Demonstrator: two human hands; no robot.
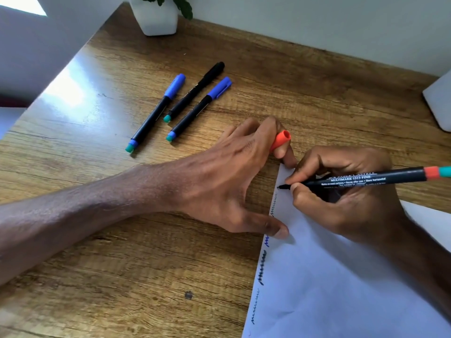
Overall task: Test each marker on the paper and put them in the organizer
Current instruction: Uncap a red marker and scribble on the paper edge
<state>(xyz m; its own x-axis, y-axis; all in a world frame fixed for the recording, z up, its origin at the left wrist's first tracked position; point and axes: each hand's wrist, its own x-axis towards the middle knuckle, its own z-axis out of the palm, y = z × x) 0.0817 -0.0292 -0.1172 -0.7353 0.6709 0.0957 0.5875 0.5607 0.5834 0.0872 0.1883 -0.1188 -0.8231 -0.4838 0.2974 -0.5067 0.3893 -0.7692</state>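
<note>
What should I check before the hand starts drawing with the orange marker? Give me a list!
1. Tip on paper: ok. The marker tip touches the paper near its top corner.
2. Marker held: ok. The right hand pinches it.
3. Paper kept still: ok. The left hand presses its edge with the thumb.
4. Cap safe: ok. The cap is tucked between the left hand's fingers.
5. Spare markers capped: ok. Three lie capped on the table.
6. Organizer ready: cannot tell. Only a cut-off white thing shows at the right edge.
</note>
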